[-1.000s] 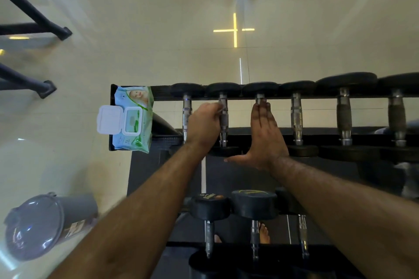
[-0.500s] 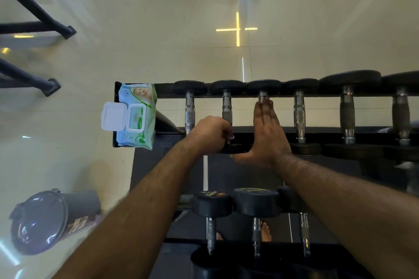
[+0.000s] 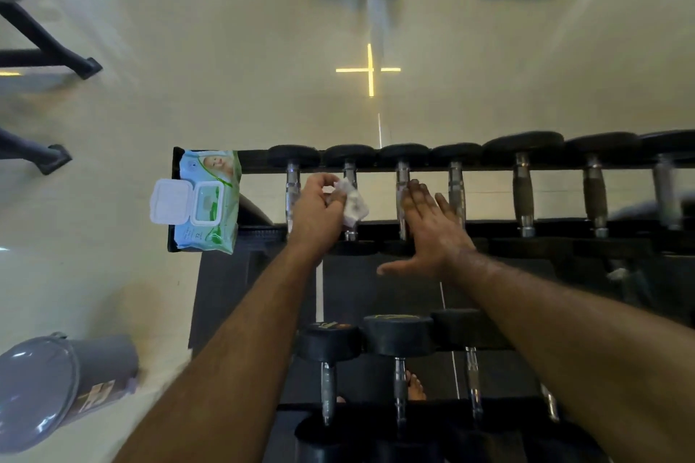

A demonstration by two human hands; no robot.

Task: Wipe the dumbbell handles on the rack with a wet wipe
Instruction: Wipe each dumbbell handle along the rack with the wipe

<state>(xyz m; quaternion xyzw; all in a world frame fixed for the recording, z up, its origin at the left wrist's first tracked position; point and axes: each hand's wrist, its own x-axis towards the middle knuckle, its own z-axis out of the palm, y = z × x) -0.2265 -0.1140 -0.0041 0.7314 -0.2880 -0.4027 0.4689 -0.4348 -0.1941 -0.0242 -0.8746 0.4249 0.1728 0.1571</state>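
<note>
The left hand [image 3: 319, 210] is clenching the wet wipe [image 3: 351, 204] against the second handle [image 3: 349, 177] from the rack's left end, scrubbing it; the right hand [image 3: 432, 229], its grip released, is lying flat on the neighbouring dumbbell [image 3: 402, 177], probably steadying it.

The left hand [image 3: 319, 210] holds a crumpled wipe [image 3: 351, 203] against the second handle [image 3: 349, 173] on the rack [image 3: 255, 162], while the right hand [image 3: 432, 229] lies flat over the third handle [image 3: 402, 171].

We have one wide-angle view, worn on the head, looking steeply down and forward over the dumbbell rack [image 3: 259, 165] onto the floor [image 3: 225, 68] beyond. It sits close, both forearms reaching out from the bottom edge.
</note>
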